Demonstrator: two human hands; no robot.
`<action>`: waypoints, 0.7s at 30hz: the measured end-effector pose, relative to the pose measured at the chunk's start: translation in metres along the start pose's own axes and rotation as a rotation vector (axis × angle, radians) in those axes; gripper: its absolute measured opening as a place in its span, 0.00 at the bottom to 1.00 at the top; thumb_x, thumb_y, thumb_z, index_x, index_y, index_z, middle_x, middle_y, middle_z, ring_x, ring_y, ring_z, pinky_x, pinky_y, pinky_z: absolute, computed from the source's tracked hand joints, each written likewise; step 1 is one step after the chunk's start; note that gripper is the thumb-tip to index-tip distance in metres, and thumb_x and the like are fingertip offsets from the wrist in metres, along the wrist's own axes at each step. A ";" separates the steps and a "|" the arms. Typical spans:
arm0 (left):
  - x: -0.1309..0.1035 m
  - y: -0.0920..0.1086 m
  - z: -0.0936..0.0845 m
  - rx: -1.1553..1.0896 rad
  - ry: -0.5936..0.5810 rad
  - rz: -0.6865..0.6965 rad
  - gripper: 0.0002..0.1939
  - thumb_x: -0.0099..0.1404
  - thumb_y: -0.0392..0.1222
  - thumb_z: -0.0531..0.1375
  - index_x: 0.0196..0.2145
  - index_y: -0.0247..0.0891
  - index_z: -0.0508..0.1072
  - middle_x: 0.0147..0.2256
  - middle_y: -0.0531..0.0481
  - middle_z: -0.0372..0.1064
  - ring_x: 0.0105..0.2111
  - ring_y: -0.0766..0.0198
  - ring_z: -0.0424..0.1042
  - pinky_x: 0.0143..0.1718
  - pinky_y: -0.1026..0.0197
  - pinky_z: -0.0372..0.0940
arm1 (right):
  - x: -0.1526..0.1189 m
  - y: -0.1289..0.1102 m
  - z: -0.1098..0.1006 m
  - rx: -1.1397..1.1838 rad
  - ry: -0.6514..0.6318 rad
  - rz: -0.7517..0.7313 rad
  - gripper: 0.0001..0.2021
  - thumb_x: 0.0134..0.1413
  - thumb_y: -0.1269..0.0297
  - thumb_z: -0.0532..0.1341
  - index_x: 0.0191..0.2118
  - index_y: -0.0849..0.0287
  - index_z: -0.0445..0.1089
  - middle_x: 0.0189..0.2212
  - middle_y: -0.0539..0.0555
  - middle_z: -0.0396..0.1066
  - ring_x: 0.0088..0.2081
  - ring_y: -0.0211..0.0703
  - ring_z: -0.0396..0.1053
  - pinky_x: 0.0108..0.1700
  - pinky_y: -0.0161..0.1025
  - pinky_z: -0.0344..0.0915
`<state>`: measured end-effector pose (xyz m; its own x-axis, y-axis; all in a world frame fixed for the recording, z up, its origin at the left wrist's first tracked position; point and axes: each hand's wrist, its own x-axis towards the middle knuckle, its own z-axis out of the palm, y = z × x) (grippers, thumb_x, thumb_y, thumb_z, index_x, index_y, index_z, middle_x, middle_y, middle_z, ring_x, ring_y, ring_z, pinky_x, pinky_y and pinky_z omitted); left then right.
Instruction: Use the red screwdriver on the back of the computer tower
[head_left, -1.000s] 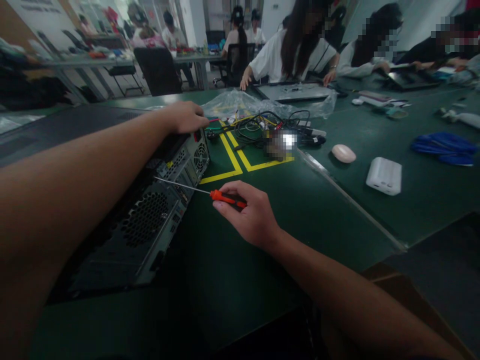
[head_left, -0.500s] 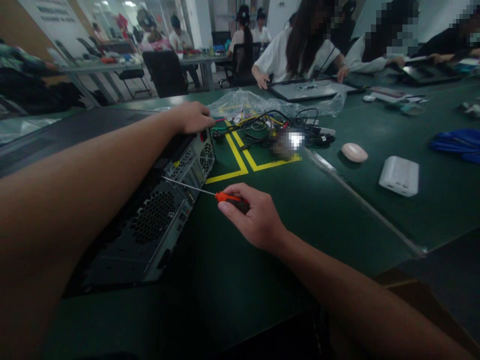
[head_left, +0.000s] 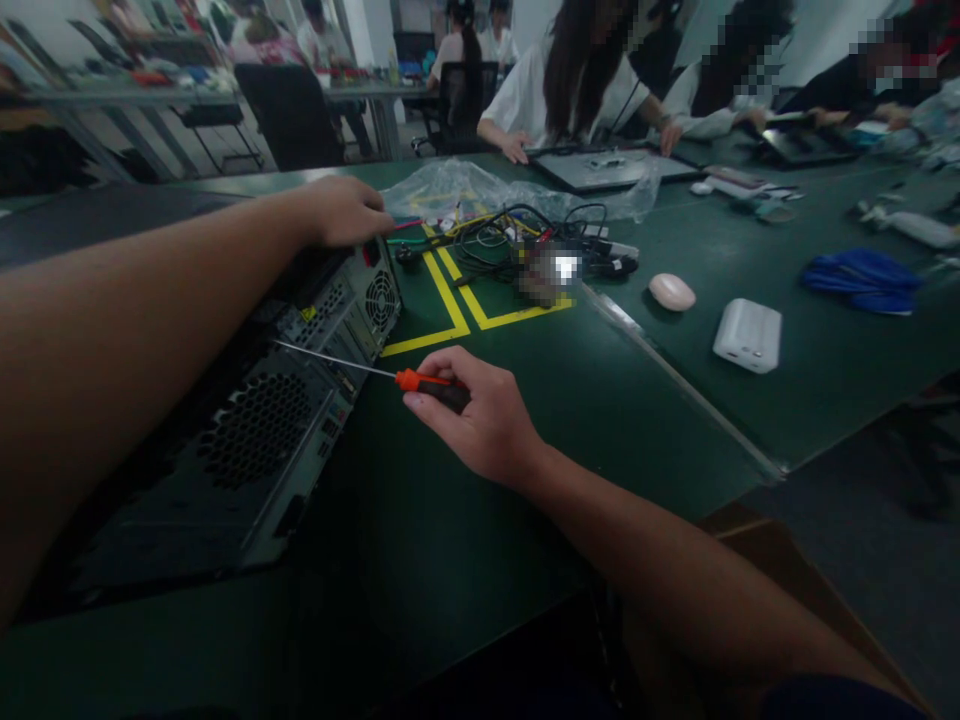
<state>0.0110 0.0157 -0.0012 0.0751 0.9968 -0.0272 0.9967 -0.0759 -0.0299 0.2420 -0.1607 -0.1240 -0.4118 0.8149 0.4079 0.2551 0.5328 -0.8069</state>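
Observation:
A black computer case (head_left: pixel 259 430) lies at the left of the green table, its metal back panel with honeycomb vents and a round fan grille turned towards me. Across its top reaches my left arm, and my left hand (head_left: pixel 346 212) grips the far top corner by the fan, partly hiding the edge. In my right hand (head_left: pixel 480 410) is a screwdriver (head_left: pixel 427 385) with an orange and black handle, fingers wrapped round it. Its long thin shaft points left, and the tip meets the back panel above the honeycomb vent. Whether it sits in a screw is too small to tell.
Beyond the case lie tangled cables (head_left: pixel 487 240) and a clear plastic sheet (head_left: pixel 450 190). A pinkish rounded object (head_left: pixel 672 292), a white box-like device (head_left: pixel 748 335) and a blue bundle (head_left: pixel 861 280) lie to the right. Across the table, a person handles a flat panel (head_left: pixel 607 168).
The camera view has shifted, so the case, hands and table things appear further left and slightly higher. Both hands keep their holds, and the screwdriver tip stays at the back panel.

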 end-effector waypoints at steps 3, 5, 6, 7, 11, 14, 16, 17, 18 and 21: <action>0.004 -0.003 0.003 0.000 0.018 0.011 0.32 0.85 0.52 0.51 0.67 0.24 0.81 0.65 0.34 0.79 0.65 0.42 0.75 0.68 0.44 0.66 | 0.000 0.001 0.001 0.000 0.004 -0.015 0.09 0.71 0.54 0.70 0.45 0.52 0.76 0.41 0.50 0.82 0.39 0.43 0.74 0.47 0.42 0.70; 0.007 -0.006 0.005 0.006 0.043 0.023 0.32 0.85 0.51 0.51 0.67 0.24 0.81 0.65 0.35 0.79 0.68 0.39 0.74 0.69 0.44 0.64 | 0.000 0.002 0.000 0.001 0.001 -0.027 0.09 0.71 0.53 0.70 0.45 0.53 0.76 0.41 0.50 0.82 0.38 0.43 0.74 0.47 0.41 0.70; 0.008 -0.007 0.006 0.009 0.050 0.026 0.32 0.85 0.51 0.51 0.67 0.23 0.81 0.65 0.36 0.79 0.69 0.38 0.74 0.69 0.43 0.64 | 0.000 0.002 0.000 0.002 0.004 -0.029 0.09 0.72 0.53 0.70 0.45 0.53 0.76 0.41 0.50 0.82 0.38 0.43 0.74 0.47 0.41 0.70; 0.008 -0.008 0.006 0.010 0.052 0.031 0.32 0.85 0.51 0.51 0.67 0.23 0.80 0.65 0.36 0.78 0.69 0.38 0.73 0.69 0.43 0.63 | 0.000 0.003 0.000 0.002 0.003 -0.029 0.09 0.72 0.53 0.70 0.45 0.53 0.76 0.41 0.50 0.82 0.38 0.43 0.74 0.47 0.41 0.69; 0.006 -0.008 0.004 -0.004 0.015 0.037 0.33 0.85 0.53 0.50 0.67 0.23 0.80 0.67 0.34 0.78 0.68 0.40 0.73 0.70 0.44 0.64 | 0.000 0.003 0.000 0.006 0.003 -0.036 0.09 0.72 0.54 0.69 0.46 0.53 0.77 0.41 0.50 0.82 0.38 0.42 0.74 0.46 0.41 0.69; 0.004 -0.005 0.002 -0.003 0.009 0.019 0.32 0.85 0.51 0.51 0.68 0.22 0.79 0.67 0.32 0.77 0.68 0.37 0.73 0.71 0.40 0.64 | 0.000 0.002 0.000 0.004 0.009 -0.053 0.09 0.73 0.54 0.69 0.46 0.54 0.78 0.42 0.51 0.82 0.38 0.43 0.74 0.47 0.41 0.69; 0.003 -0.003 0.002 -0.002 0.015 0.014 0.31 0.85 0.50 0.51 0.68 0.23 0.80 0.67 0.33 0.77 0.68 0.37 0.73 0.72 0.40 0.64 | 0.000 0.002 0.000 -0.015 0.002 -0.054 0.10 0.75 0.53 0.68 0.46 0.54 0.79 0.42 0.52 0.82 0.40 0.44 0.75 0.47 0.41 0.69; 0.003 -0.003 0.002 -0.003 0.016 0.013 0.31 0.85 0.50 0.50 0.68 0.24 0.80 0.67 0.34 0.78 0.68 0.39 0.73 0.72 0.40 0.64 | 0.001 0.002 0.000 -0.029 -0.006 -0.051 0.11 0.77 0.53 0.67 0.46 0.54 0.79 0.42 0.52 0.82 0.41 0.44 0.76 0.47 0.41 0.68; 0.003 -0.003 0.002 -0.004 0.015 0.012 0.31 0.86 0.50 0.50 0.68 0.26 0.80 0.67 0.34 0.78 0.67 0.40 0.74 0.71 0.41 0.65 | 0.002 0.002 0.000 -0.043 -0.019 -0.045 0.11 0.78 0.52 0.66 0.46 0.54 0.79 0.42 0.52 0.82 0.42 0.45 0.76 0.48 0.42 0.68; 0.003 -0.003 0.002 -0.011 0.004 0.001 0.31 0.86 0.52 0.51 0.69 0.27 0.80 0.66 0.35 0.79 0.64 0.43 0.75 0.70 0.42 0.66 | 0.003 0.002 0.001 -0.055 -0.062 -0.013 0.14 0.81 0.52 0.63 0.45 0.54 0.79 0.41 0.52 0.82 0.41 0.44 0.76 0.47 0.41 0.66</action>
<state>0.0078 0.0188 -0.0030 0.0767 0.9968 -0.0233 0.9968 -0.0772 -0.0188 0.2405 -0.1577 -0.1250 -0.4686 0.7931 0.3891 0.2965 0.5561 -0.7764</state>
